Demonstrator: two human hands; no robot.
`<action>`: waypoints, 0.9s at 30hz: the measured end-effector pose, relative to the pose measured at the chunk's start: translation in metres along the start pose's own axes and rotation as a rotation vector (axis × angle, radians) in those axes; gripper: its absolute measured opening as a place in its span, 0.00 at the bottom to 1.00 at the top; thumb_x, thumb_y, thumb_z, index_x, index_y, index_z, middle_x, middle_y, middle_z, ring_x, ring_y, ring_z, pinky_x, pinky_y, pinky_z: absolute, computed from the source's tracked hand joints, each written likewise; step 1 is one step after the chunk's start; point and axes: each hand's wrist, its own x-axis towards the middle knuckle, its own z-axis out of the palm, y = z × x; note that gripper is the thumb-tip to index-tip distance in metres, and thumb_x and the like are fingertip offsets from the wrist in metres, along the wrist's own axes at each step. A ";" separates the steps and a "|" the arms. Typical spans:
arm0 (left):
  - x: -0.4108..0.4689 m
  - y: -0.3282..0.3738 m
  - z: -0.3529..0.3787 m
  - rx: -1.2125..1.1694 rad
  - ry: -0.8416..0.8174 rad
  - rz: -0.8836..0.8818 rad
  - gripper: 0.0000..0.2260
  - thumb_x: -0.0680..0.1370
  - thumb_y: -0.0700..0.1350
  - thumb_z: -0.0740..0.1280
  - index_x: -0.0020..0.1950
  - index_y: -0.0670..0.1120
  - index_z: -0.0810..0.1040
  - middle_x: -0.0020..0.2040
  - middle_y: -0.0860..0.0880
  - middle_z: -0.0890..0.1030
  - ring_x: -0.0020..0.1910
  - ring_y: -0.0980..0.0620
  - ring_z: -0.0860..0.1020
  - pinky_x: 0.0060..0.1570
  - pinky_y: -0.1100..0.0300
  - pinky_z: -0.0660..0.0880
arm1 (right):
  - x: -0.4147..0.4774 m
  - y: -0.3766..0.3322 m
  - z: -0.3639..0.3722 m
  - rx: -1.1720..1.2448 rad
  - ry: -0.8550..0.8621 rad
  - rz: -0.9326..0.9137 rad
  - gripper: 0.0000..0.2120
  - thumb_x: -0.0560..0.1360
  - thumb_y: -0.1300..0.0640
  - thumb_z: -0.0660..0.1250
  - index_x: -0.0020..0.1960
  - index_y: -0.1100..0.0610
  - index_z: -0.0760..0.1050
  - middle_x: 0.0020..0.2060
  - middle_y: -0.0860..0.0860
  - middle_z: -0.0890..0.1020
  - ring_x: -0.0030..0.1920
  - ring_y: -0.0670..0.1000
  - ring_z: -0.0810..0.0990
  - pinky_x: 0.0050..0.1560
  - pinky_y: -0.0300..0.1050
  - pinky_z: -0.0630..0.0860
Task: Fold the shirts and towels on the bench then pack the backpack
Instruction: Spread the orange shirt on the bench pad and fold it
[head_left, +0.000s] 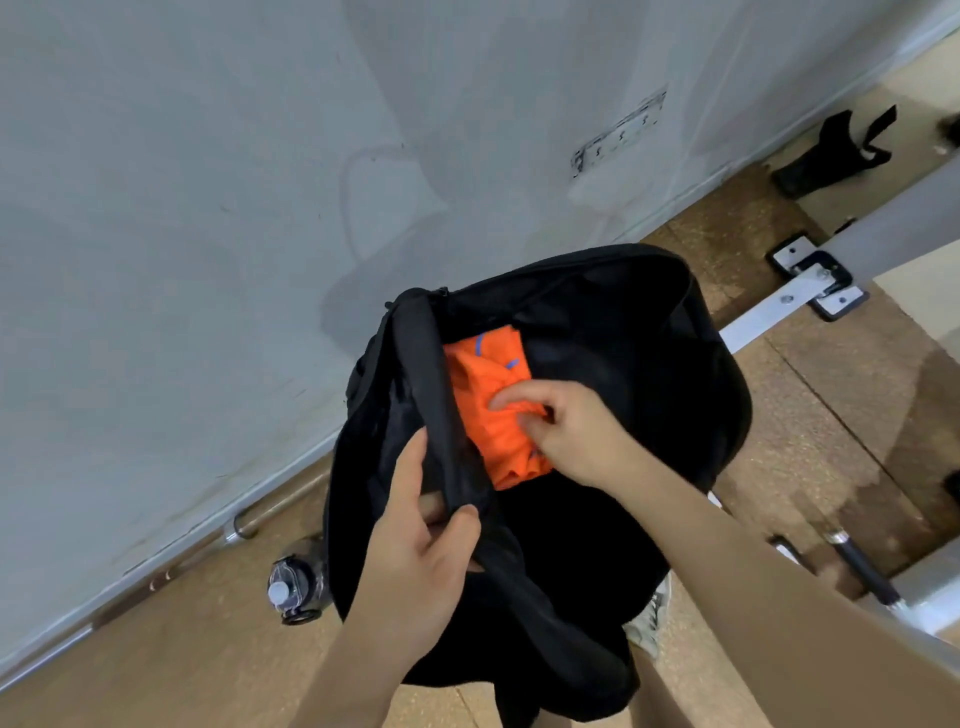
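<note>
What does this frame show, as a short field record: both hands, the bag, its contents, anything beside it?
left grip: bare hand holds the opening edge of the black fabric backpack
right grip: bare hand pinches the orange cloth garment with blue marks
garment place: inside the backpack's open main compartment, near its left edge
beside the bag: clear plastic bottle with white cap, at the backpack's left side, seemingly in a side pocket
stage: packing under way, garment not yet released
</note>
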 end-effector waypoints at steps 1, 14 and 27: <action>-0.002 -0.001 -0.002 -0.029 0.000 0.006 0.31 0.78 0.38 0.63 0.73 0.65 0.60 0.44 0.48 0.84 0.42 0.48 0.84 0.40 0.50 0.82 | 0.006 0.004 0.011 -0.121 -0.076 0.036 0.21 0.74 0.68 0.62 0.57 0.47 0.81 0.54 0.51 0.84 0.50 0.53 0.82 0.53 0.45 0.76; -0.009 0.004 -0.006 -0.123 -0.052 -0.054 0.32 0.77 0.35 0.65 0.71 0.64 0.59 0.45 0.48 0.84 0.42 0.48 0.84 0.37 0.56 0.82 | 0.033 -0.006 0.044 -0.534 -0.266 0.046 0.21 0.77 0.55 0.63 0.68 0.38 0.70 0.69 0.48 0.69 0.64 0.56 0.70 0.61 0.49 0.73; 0.014 -0.006 0.042 0.199 0.076 0.040 0.41 0.69 0.56 0.72 0.70 0.72 0.46 0.35 0.53 0.78 0.32 0.56 0.78 0.34 0.61 0.75 | 0.012 -0.008 -0.007 0.535 -0.055 0.412 0.20 0.82 0.49 0.57 0.74 0.42 0.64 0.68 0.46 0.74 0.60 0.47 0.78 0.58 0.46 0.76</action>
